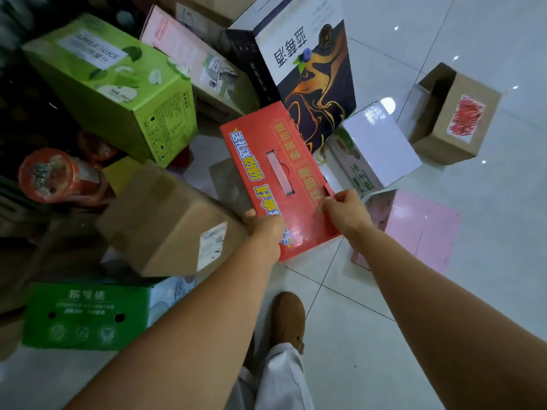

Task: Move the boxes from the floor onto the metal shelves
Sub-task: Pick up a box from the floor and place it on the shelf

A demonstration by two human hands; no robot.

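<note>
A long red box [266,149] with yellow and blue lettering and a handle slot in its top is held between both hands above the tiled floor. My left hand [263,224] grips its near left corner. My right hand [347,208] pinches its near right edge. Around it lie other boxes: a light green juice box [112,84], a plain brown carton [165,223], a dark green box [85,315], a tall dark box with orange swirls [313,69], a white box [373,143], a pink box [420,226] and a small brown carton with a red label [455,116].
At the dark left edge stand red-lidded jars [50,176] on what looks like a low shelf. A further pink-and-brown carton [195,60] lies behind the green one. My brown shoe [288,318] stands on the white tiles [444,291], which stretch to the right.
</note>
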